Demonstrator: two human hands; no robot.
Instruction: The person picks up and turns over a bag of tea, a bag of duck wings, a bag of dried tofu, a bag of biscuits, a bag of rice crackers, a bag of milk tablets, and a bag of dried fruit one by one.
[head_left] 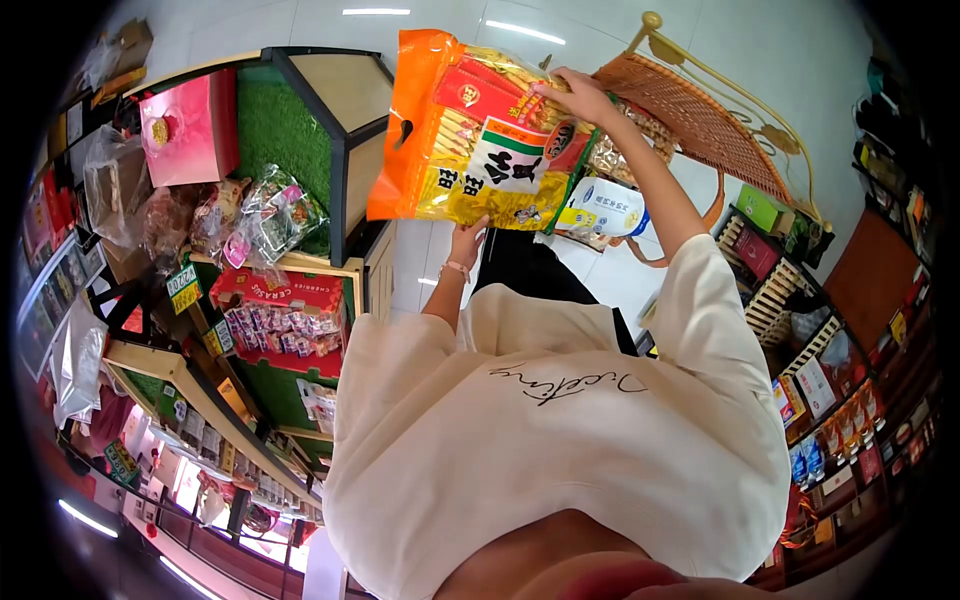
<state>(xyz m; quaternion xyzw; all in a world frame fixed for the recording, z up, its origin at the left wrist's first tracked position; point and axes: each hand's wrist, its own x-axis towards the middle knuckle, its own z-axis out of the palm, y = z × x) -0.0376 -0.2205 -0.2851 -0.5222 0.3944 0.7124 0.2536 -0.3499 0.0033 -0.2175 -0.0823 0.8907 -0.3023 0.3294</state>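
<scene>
A big snack bag (510, 140) with an orange top strip, a handle hole, red and yellow print and clear parts is held up in front of me. My right hand (580, 97) grips its far right edge, fingers curled over the plastic. At the near edge, my left hand (468, 243) holds the bag from below, its thumb on the edge and its other fingers mostly hidden. Close beyond the bag's right side lie a white and blue package (612, 207) and a clear bag of brown pieces (635, 145).
A woven chair back (690, 115) with a gold frame stands at the right. On the left are a green-lined display stand (285, 120), a pink box (190, 130), plastic-wrapped goods (270, 215) and a red carton of small packs (280, 315). Stocked shelves (830, 400) line the right side.
</scene>
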